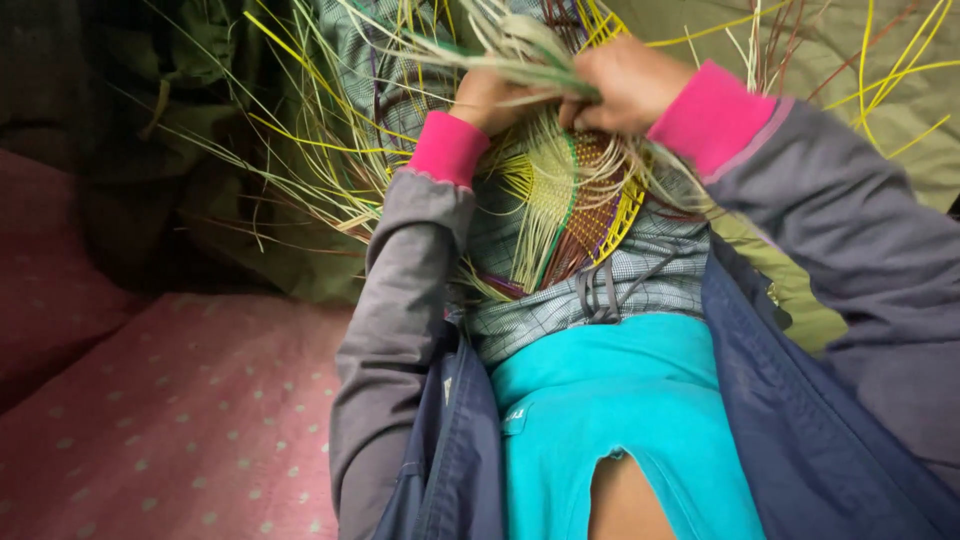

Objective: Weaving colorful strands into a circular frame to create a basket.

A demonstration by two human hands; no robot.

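Both hands (pixel 560 95) grip pale strands (pixel 500 45) above woven disc (pixel 575 195).

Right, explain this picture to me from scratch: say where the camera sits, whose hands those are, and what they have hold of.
There is no machine here. The camera is worn on a person's head and looks down along their own body, so the arms come in from the bottom edge. The left hand and the right hand both have pink cuffs and grey sleeves. Each has its fingers closed around a bundle of pale straw strips, so both are in a firm grip. Below the hands lies a partly woven mat in yellow, green and brown, resting on a checked cloth over the lap. Loose yellow and pale strips fan out all around from the weaving. At the left is a pink spotted cloth. The person wears a turquoise top under an open dark blue jacket.
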